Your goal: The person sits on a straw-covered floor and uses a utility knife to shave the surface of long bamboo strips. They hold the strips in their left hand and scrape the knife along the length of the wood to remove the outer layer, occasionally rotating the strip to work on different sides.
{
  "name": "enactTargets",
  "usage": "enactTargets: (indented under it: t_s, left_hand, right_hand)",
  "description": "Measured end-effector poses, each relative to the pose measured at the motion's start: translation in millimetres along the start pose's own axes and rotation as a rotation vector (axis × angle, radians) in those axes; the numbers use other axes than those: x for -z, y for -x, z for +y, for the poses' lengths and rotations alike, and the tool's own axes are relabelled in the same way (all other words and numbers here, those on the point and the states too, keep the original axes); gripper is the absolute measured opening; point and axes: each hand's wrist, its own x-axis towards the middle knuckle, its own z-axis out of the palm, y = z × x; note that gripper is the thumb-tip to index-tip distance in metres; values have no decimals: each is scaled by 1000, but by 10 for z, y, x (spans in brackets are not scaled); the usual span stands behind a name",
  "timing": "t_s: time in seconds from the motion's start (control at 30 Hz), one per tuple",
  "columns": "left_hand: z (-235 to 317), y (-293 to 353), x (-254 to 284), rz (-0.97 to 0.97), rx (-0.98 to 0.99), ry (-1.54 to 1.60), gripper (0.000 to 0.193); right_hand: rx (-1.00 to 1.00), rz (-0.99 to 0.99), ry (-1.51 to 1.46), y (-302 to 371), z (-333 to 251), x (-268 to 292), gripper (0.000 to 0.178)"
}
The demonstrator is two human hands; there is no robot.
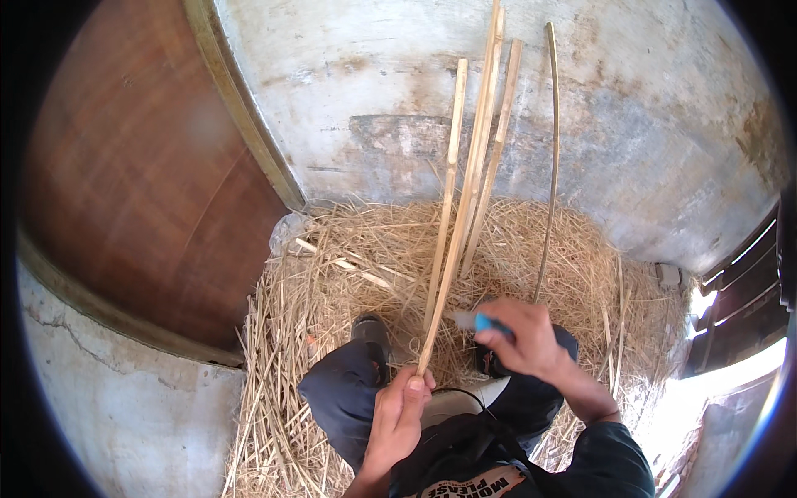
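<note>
My left hand (398,419) is closed round the near end of a long, pale bamboo strip (448,274), thumb on top. From there the strip slants up and away toward the wall. My right hand (525,336) grips a blue-handled knife (491,324) to the right of the strip. Its blade points left toward the strip and is smeared by motion; a small gap seems to lie between them. Other bamboo strips (503,137) stand close behind the held one, their upper ends against the wall.
A thin darker stick (554,149) leans on the stained wall (639,141) at the right. Shavings and split pieces (332,236) cover the floor around my feet. A brown door panel (149,166) is at the left, with a clear plastic bag (286,231) by its corner.
</note>
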Motion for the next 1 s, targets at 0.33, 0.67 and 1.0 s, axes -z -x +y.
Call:
enactTargets:
  t_s: [0.33, 0.67, 1.0]
  left_hand:
    - [195, -44, -72, 28, -90, -213, 42]
    - [274, -46, -114, 155, -155, -427, 22]
    - [257, -41, -107, 183, -164, -465, 20]
  right_hand:
    - [162, -46, 148, 54, -326, -55, 41]
    - [151, 15, 216, -45, -424, -107, 37]
    - [144, -23, 268, -88, -414, -81, 36]
